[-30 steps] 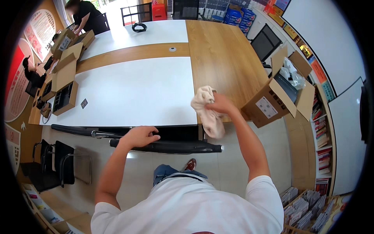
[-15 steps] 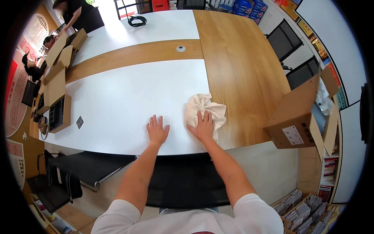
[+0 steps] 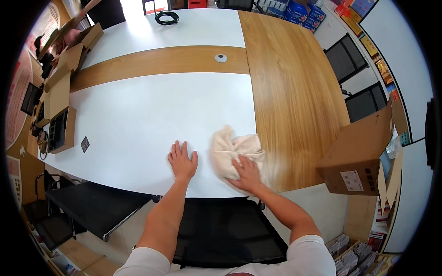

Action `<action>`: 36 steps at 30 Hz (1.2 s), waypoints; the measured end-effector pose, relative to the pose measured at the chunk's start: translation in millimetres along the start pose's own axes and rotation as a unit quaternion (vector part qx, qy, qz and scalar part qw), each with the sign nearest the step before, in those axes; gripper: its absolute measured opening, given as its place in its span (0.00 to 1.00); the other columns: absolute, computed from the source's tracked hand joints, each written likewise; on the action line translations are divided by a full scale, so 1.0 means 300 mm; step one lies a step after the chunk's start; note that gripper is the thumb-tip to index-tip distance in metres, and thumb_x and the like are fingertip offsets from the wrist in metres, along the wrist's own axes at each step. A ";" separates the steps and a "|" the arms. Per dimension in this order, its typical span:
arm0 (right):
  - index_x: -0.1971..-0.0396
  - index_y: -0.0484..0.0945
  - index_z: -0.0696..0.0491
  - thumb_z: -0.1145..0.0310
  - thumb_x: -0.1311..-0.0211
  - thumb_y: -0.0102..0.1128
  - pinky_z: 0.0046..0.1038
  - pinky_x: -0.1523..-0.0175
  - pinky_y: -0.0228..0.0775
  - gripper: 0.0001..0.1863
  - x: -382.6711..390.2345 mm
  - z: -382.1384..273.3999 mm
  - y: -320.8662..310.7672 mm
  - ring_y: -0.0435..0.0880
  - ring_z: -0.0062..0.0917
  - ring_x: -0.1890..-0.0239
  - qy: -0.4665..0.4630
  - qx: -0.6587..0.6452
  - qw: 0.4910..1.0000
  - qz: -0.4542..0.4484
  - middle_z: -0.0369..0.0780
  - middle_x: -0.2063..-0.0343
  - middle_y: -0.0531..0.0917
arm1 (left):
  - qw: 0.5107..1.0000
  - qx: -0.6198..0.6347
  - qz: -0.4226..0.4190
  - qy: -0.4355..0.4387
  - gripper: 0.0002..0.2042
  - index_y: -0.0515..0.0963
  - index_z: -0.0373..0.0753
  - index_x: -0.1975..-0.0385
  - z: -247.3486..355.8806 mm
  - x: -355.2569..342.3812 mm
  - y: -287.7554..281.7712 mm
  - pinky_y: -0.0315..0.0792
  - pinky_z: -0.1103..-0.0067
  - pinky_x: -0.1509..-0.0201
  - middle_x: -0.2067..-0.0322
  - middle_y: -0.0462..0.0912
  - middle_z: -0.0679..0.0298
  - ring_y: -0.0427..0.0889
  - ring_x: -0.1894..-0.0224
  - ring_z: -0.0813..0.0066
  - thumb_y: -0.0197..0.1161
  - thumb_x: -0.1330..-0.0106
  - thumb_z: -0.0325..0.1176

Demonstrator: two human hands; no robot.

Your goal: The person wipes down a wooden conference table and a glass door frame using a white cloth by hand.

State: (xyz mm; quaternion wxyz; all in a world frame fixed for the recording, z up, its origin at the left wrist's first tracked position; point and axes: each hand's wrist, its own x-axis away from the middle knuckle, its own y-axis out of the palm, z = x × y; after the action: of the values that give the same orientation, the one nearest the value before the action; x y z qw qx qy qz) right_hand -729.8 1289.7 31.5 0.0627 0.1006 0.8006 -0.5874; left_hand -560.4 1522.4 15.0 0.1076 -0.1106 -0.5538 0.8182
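Tabletop [image 3: 138, 115] and cloth [image 3: 235, 146] under spread hands [image 3: 183, 164] [image 3: 248, 175]

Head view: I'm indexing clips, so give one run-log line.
left hand: spread on white panel | right hand: on cream cloth | cloth: crumpled, mostly over panel

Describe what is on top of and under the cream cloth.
On top of the cream cloth rests the right hand. White tabletop panel shows at its left, wood-grain panel at its right; the surface directly beneath is covered.
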 end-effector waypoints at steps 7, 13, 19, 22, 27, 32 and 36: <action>0.33 0.70 0.47 0.39 0.45 0.66 0.52 0.37 0.60 0.43 -0.347 0.156 0.016 0.69 0.44 0.37 0.253 0.079 0.960 0.089 0.49 0.37 0.70 | 1.000 0.000 0.005 0.010 0.30 0.67 0.39 0.32 0.017 0.004 -0.010 0.45 0.54 0.25 0.28 0.59 0.48 0.53 0.25 0.52 0.56 0.31 0.49; 0.32 0.70 0.47 0.39 0.46 0.66 0.57 0.39 0.62 0.44 -0.305 -0.072 0.137 0.69 0.45 0.36 0.076 0.011 0.996 0.039 0.49 0.37 0.71 | 1.000 0.000 0.022 0.013 0.29 0.69 0.40 0.34 -0.003 0.013 0.003 0.46 0.53 0.25 0.28 0.60 0.49 0.54 0.25 0.52 0.56 0.31 0.48; 0.34 0.71 0.46 0.40 0.48 0.68 0.56 0.40 0.63 0.43 -0.021 0.084 0.005 0.71 0.46 0.39 0.026 0.028 0.998 0.041 0.49 0.39 0.72 | 1.000 0.005 0.018 0.002 0.28 0.69 0.40 0.34 0.012 0.013 0.000 0.46 0.54 0.25 0.29 0.61 0.49 0.55 0.25 0.53 0.55 0.30 0.47; 0.33 0.70 0.46 0.38 0.46 0.65 0.56 0.38 0.60 0.43 -0.159 0.194 -0.010 0.70 0.47 0.38 0.164 0.076 0.981 0.071 0.50 0.38 0.71 | 1.000 -0.003 0.024 0.005 0.28 0.69 0.40 0.33 0.015 0.016 0.002 0.46 0.54 0.25 0.29 0.62 0.49 0.55 0.25 0.53 0.55 0.30 0.47; 0.31 0.68 0.46 0.37 0.44 0.63 0.56 0.31 0.54 0.44 -0.376 0.060 0.082 0.67 0.49 0.35 0.267 0.069 0.957 0.086 0.50 0.36 0.71 | 1.000 -0.011 0.027 0.011 0.28 0.69 0.40 0.34 0.018 0.006 0.003 0.46 0.53 0.25 0.29 0.62 0.49 0.55 0.25 0.53 0.55 0.30 0.47; 0.34 0.72 0.46 0.42 0.53 0.72 0.48 0.38 0.63 0.45 -0.067 -0.109 0.061 0.71 0.46 0.38 -0.030 -0.009 0.999 0.005 0.50 0.39 0.72 | 1.000 0.002 0.024 0.004 0.28 0.69 0.40 0.34 0.004 0.009 0.006 0.46 0.53 0.25 0.29 0.62 0.49 0.55 0.25 0.53 0.55 0.31 0.46; 0.37 0.74 0.47 0.40 0.55 0.74 0.48 0.41 0.66 0.44 0.042 0.086 -0.029 0.73 0.45 0.39 -0.058 -0.006 0.998 0.013 0.49 0.40 0.73 | 0.999 0.008 0.029 0.013 0.28 0.69 0.39 0.34 0.004 0.014 0.012 0.46 0.53 0.25 0.29 0.62 0.48 0.55 0.25 0.52 0.56 0.31 0.46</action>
State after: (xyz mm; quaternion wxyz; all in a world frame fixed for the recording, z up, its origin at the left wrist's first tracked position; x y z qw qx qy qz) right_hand -744.6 1263.8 29.0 0.1175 0.0761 0.7975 -0.5869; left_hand -564.9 1521.2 11.8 0.0918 -0.1363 -0.5424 0.8239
